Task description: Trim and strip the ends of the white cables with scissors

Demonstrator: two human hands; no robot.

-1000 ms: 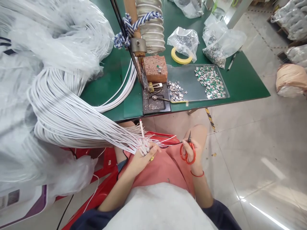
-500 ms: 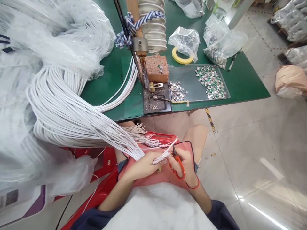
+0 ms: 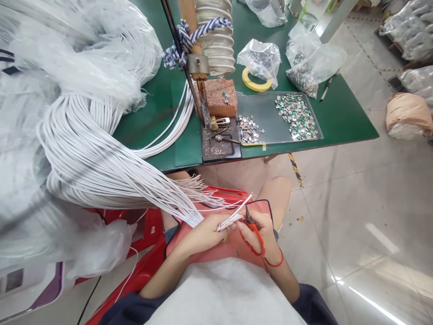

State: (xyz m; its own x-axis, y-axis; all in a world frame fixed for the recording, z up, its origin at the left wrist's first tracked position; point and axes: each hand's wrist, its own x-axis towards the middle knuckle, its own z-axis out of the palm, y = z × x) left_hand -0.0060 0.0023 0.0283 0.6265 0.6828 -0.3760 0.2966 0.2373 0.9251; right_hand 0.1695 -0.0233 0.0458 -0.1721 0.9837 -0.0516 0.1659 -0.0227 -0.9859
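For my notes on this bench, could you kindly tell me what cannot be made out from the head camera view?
Head view:
- Most of the blades of the red-handled scissors: hidden by the right hand.
- Where the white wires pass through the left hand: hidden by its fingers.
- The exact shape of the small metal parts: too small.
- The top of the ribbed white hose: cut off by the top edge.

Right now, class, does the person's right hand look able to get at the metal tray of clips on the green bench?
Probably yes. The right hand holds red scissors, but open space lies between it and the tray's near edge; the white wires lie off to the left.
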